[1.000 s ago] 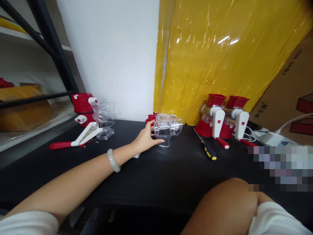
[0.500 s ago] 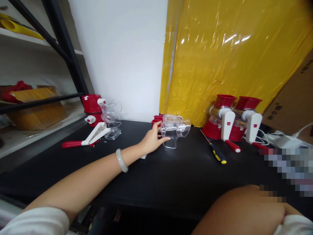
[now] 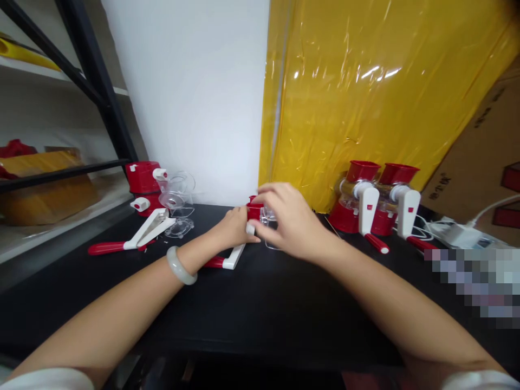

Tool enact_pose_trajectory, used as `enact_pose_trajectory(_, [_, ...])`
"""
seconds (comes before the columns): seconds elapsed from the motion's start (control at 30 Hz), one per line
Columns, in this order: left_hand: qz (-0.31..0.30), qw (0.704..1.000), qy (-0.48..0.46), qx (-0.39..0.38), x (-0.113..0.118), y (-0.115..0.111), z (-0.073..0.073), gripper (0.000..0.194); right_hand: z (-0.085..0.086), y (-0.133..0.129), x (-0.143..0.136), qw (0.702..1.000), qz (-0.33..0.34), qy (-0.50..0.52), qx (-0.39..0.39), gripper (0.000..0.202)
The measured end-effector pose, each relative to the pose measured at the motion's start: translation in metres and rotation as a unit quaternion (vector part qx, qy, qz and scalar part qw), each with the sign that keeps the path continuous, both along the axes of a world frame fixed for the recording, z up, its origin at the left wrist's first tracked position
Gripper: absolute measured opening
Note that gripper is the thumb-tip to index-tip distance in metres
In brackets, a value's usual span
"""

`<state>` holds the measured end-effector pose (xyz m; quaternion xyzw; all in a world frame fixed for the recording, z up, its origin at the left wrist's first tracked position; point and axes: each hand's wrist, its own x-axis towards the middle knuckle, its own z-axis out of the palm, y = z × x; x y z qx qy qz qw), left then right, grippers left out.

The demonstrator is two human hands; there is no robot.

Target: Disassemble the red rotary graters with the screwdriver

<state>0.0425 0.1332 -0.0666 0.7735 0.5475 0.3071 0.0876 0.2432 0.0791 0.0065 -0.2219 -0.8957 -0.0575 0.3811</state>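
Note:
My left hand (image 3: 232, 227), with a pale bangle at the wrist, is closed at a red part (image 3: 255, 210) that has a white knob (image 3: 251, 229) by the fingertips. Just right of it, my right hand (image 3: 290, 219) is spread, fingers apart and slightly blurred, in front of a clear plastic housing (image 3: 268, 212). Most of the housing is hidden behind that hand, and contact between them cannot be made out. Below the left hand a white crank handle (image 3: 232, 257) with a red grip lies on the black table (image 3: 260, 314).
Two assembled red-and-clear hand-crank grinders (image 3: 357, 200) stand at the right, near a screwdriver shaft (image 3: 332, 225) and a white charger (image 3: 463, 235). At left are stacked red bases (image 3: 144, 179), clear housings (image 3: 177, 192) and another crank handle (image 3: 142, 235). A shelf (image 3: 60, 211) borders the left.
My right hand has come in from the lower right to the clear housing. The left hand has left the housing and moved to the red part. The view has shifted slightly.

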Motion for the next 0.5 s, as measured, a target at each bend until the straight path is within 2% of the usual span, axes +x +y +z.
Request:
enact_pose_trajectory(0.07, [0.035, 0.996, 0.082, -0.030, -0.001, -0.003, 0.003, 0.066, 0.001, 0.025, 0.013, 0.994, -0.108, -0.004, 0.029, 0.046])
enact_pose_trajectory(0.13, [0.053, 0.985, 0.151, -0.059, 0.002, -0.006, 0.006, 0.061, -0.003, 0.046, 0.023, 0.988, -0.150, -0.038, 0.003, 0.063])
enact_pose_trajectory(0.2, [0.061, 0.976, 0.192, -0.077, 0.005, -0.008, 0.006, 0.058, -0.009, 0.060, 0.028, 0.985, -0.154, -0.063, -0.050, 0.074])
enact_pose_trajectory(0.3, [0.065, 0.969, 0.224, -0.082, 0.008, -0.010, 0.004, 0.055, -0.015, 0.069, 0.029, 0.981, -0.145, -0.069, -0.106, 0.074])
enact_pose_trajectory(0.5, [0.048, 0.969, 0.227, -0.090, 0.005, -0.006, -0.005, 0.055, -0.019, 0.079, 0.030, 0.979, -0.158, -0.049, -0.115, 0.067])
